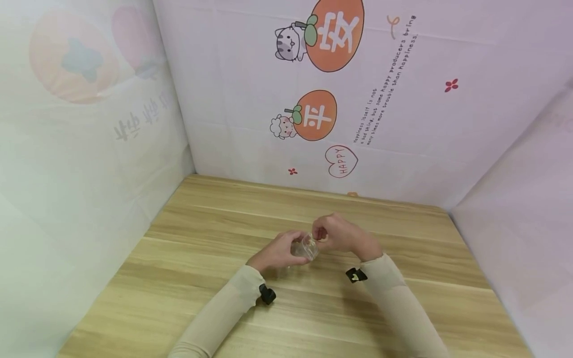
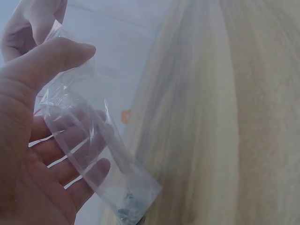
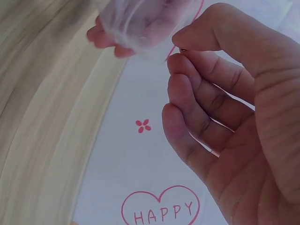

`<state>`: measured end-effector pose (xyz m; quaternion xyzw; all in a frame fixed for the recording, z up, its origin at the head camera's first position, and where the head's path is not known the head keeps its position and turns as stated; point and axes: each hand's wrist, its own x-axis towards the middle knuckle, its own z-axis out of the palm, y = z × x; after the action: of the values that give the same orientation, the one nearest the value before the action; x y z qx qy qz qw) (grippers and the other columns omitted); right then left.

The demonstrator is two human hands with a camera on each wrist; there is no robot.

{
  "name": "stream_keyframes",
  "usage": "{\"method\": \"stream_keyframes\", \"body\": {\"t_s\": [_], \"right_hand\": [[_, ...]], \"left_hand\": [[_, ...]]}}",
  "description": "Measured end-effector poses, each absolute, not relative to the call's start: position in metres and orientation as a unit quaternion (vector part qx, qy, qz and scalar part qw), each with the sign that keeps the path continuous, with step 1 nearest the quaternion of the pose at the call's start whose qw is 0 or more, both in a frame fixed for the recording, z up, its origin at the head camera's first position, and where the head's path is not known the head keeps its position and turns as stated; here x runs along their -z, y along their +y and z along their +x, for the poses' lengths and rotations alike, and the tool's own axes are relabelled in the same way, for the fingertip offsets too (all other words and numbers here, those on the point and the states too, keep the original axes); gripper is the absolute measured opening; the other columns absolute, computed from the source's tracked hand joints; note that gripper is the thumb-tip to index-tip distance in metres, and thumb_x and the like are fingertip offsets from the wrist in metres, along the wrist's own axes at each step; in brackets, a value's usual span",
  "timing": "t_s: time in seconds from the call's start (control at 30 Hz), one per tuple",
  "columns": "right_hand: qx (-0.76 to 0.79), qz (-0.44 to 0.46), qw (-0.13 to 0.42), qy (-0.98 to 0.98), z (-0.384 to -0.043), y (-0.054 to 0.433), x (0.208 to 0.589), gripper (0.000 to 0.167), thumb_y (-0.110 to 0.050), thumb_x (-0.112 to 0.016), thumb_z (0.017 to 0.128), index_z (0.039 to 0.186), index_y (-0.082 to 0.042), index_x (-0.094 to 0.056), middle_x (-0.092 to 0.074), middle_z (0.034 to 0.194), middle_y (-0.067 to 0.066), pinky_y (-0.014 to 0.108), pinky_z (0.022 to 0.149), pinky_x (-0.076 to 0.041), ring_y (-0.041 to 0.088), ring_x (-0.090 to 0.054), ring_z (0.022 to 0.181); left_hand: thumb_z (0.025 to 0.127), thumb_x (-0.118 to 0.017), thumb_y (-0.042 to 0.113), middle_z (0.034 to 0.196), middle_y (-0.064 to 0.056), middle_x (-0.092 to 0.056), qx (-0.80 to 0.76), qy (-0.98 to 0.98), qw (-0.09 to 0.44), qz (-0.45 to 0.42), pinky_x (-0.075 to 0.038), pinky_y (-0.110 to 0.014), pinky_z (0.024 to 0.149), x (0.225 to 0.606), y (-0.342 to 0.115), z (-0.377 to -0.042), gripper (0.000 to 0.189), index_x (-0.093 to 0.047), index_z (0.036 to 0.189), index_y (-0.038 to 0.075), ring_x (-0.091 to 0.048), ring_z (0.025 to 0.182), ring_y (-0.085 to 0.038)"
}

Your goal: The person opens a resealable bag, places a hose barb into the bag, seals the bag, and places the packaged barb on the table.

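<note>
My left hand [image 1: 278, 252] holds a clear plastic bag [image 1: 310, 247] over the middle of the table, thumb on one side and fingers spread behind it. A red line runs along the bag near its opening. Several small grey metal pieces [image 2: 131, 208] lie in the bag's bottom corner in the left wrist view. My right hand [image 1: 341, 234] is right at the bag's mouth, its fingers curled. Between its thumb and index fingertip shows a tiny dark metallic piece [image 3: 183, 49], mostly hidden by the fingertips, so I cannot tell its kind.
A wood-grain table [image 1: 201, 238] lies under both hands. White printed sheets stand round it, with a back sheet [image 1: 250, 124] bearing orange fruit drawings and a HAPPY heart [image 1: 341, 161]. Black wrist straps [image 1: 267, 294] sit on the beige sleeves [image 1: 224, 308].
</note>
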<state>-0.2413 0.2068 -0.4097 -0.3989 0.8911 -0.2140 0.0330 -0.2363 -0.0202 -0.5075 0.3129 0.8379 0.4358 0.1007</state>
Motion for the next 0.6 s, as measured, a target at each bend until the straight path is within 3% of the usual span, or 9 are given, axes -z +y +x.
{"method": "stream_keyframes", "body": {"t_s": [0.2, 0.47, 0.6], "right_hand": [[0.244, -0.375, 0.035, 0.894, -0.238, 0.204, 0.410, 0.013, -0.002, -0.083, 0.083, 0.088, -0.009, -0.074, -0.073, 0.085, 0.000, 0.040, 0.076, -0.064, 0.020, -0.071, 0.081], [0.265, -0.365, 0.018, 0.892, -0.235, 0.205, 0.420, 0.010, -0.005, -0.078, 0.086, 0.094, -0.010, -0.075, -0.075, 0.092, -0.003, 0.041, 0.084, -0.064, 0.009, -0.070, 0.087], [0.281, -0.351, 0.001, 0.893, -0.232, 0.206, 0.423, 0.008, -0.009, -0.078, 0.089, 0.097, -0.011, -0.076, -0.076, 0.096, -0.003, 0.046, 0.087, -0.064, 0.011, -0.070, 0.091]], "left_hand": [[0.091, -0.084, 0.032, 0.135, -0.001, -0.068, -0.443, 0.835, 0.105, 0.310, -0.057, -0.030, 0.095, 0.506, -0.021, -0.237, 0.061, -0.059, 0.144, 0.015, -0.065, 0.116, -0.013], [0.090, -0.084, 0.032, 0.134, -0.002, -0.068, -0.444, 0.837, 0.106, 0.303, -0.057, -0.029, 0.093, 0.503, -0.023, -0.236, 0.059, -0.060, 0.142, 0.017, -0.065, 0.113, -0.013], [0.089, -0.084, 0.030, 0.134, -0.002, -0.069, -0.444, 0.836, 0.097, 0.308, -0.057, -0.027, 0.093, 0.504, -0.023, -0.237, 0.055, -0.062, 0.138, 0.017, -0.065, 0.113, -0.013]]}}
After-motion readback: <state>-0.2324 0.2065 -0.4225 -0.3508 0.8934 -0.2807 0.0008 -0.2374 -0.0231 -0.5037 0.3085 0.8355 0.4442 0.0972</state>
